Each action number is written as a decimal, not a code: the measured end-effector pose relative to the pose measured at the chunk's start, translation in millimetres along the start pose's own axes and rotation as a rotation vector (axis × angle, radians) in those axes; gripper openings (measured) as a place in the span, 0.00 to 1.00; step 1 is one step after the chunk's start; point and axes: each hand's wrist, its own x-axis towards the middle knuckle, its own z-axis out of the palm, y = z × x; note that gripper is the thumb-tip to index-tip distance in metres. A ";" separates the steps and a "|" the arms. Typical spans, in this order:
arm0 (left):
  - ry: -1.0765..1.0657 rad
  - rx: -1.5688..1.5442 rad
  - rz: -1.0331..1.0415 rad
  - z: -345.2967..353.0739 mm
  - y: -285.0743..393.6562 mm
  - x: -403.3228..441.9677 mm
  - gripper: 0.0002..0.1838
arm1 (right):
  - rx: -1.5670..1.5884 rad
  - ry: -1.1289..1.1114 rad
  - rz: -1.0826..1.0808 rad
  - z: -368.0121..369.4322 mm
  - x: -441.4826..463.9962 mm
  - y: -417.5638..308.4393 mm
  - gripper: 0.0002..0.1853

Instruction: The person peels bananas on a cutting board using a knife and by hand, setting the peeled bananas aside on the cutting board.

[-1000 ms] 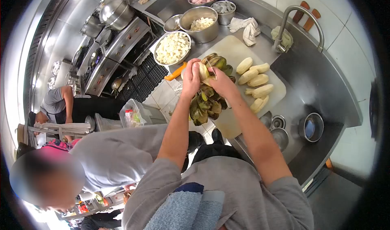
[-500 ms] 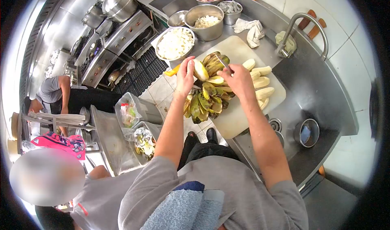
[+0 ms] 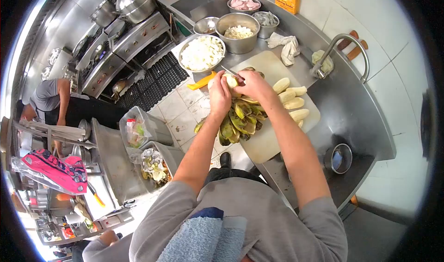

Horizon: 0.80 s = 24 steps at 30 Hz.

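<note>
My left hand [image 3: 219, 95] is wrapped round a pale peeled plantain [image 3: 230, 80] above the left edge of the white cutting board [image 3: 264, 150]. Against the plantain, my right hand [image 3: 253, 85] grips a small knife [image 3: 227, 69], its blade pointing up and left. Below both hands lies a heap of green-brown peels [image 3: 234, 123] hanging over the board's edge. Several peeled plantains [image 3: 293, 103] rest on the board, right of my right hand. An orange-handled tool [image 3: 200, 81] sticks out beside my left hand.
Beyond the board stand a bowl of white chunks [image 3: 202, 53], a deep pot [image 3: 237, 46] and smaller bowls. A faucet [image 3: 346, 36] rises over the sink at right. Bins [image 3: 167, 151] stand on the floor at left; a co-worker [image 3: 51, 101] bends over farther left.
My hands were apart half a second ago and are now together at the plantain, with the knife against it. The nearby person at lower left has moved mostly out of view.
</note>
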 end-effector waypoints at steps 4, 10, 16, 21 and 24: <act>-0.048 -0.025 -0.031 -5.0 7.2 3.4 0.16 | -0.041 0.029 0.019 5.7 0.4 -2.5 0.16; -0.085 0.004 0.002 -6.4 12.4 4.2 0.14 | -0.149 0.170 0.013 19.6 -2.2 -10.9 0.11; -0.064 -0.053 0.087 -2.1 10.9 7.3 0.14 | -0.058 0.156 0.094 14.2 -2.2 4.0 0.13; -0.128 -0.117 0.044 -6.8 10.8 10.1 0.13 | 0.097 0.062 0.079 11.2 -0.9 25.4 0.18; -0.122 -0.149 0.012 -10.8 11.8 10.0 0.12 | 0.154 0.076 0.072 15.4 -0.1 30.3 0.18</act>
